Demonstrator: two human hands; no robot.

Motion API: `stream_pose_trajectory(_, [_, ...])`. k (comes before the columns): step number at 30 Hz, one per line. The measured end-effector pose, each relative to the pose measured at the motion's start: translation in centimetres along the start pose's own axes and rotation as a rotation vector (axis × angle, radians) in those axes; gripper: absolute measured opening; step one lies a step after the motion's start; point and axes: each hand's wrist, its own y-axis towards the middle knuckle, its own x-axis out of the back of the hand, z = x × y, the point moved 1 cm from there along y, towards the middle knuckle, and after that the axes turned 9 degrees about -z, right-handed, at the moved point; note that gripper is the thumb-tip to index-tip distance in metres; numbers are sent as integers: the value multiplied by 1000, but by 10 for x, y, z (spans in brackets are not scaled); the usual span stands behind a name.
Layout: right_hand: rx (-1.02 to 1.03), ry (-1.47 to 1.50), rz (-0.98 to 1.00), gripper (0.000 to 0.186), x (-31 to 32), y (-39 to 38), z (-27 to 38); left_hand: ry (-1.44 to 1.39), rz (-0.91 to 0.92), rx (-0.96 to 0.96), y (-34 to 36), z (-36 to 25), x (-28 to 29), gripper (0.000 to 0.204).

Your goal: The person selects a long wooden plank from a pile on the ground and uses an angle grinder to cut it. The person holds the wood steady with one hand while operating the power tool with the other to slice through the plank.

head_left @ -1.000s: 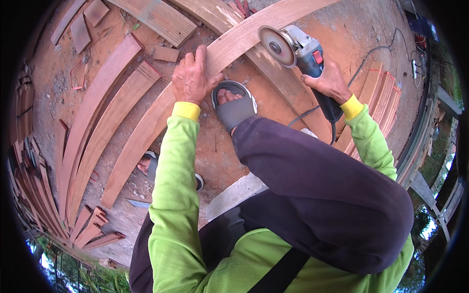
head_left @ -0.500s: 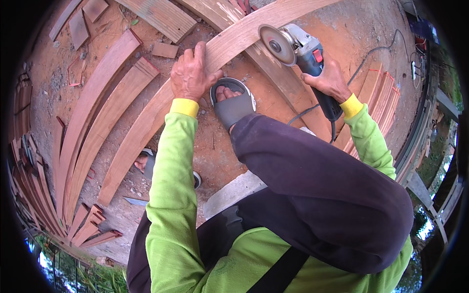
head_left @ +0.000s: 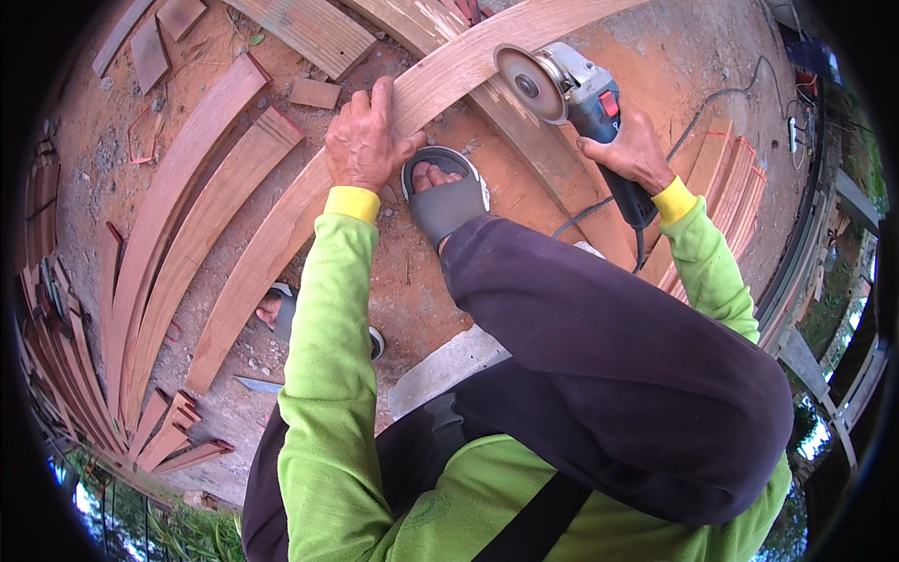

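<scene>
My left hand (head_left: 367,138) grips a long wooden board (head_left: 459,66) whose edges look curved, fingers over its far edge and thumb along its near side. The board runs from the lower left up to the top right, crossing over another plank (head_left: 534,140). In my right hand (head_left: 637,150) is an angle grinder (head_left: 595,108), wrapped round its dark body. Its round disc (head_left: 530,84) faces the board, at or very close to its near edge; whether they touch I cannot tell. A red switch shows on the grinder's upper side.
More wooden boards (head_left: 215,178) lie to the left, with short offcuts (head_left: 173,436) below them. A stack of planks (head_left: 716,201) lies at the right, near the grinder's cord (head_left: 688,131). My sandalled foot (head_left: 445,192) rests just below the board. A concrete block (head_left: 445,370) is under my leg.
Almost nothing differs. The view and my left arm have shifted very slightly; both hands keep their hold, and the grinder stays beside the board.
</scene>
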Motion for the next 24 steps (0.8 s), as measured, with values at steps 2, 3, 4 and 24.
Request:
stream_pose_trajectory(2, [-3,6,3,67,0,0,1,-4,2,0,0,0,0,85])
stream_pose_trajectory(3, [4,8,4,67,0,0,1,-7,4,1,0,1,0,85])
stream_pose_trajectory(4, [11,10,4,67,1,0,2,-10,6,2,0,1,0,85])
stream_pose_trajectory(24, [2,-9,23,69,2,2,2,0,10,3,0,0,0,84])
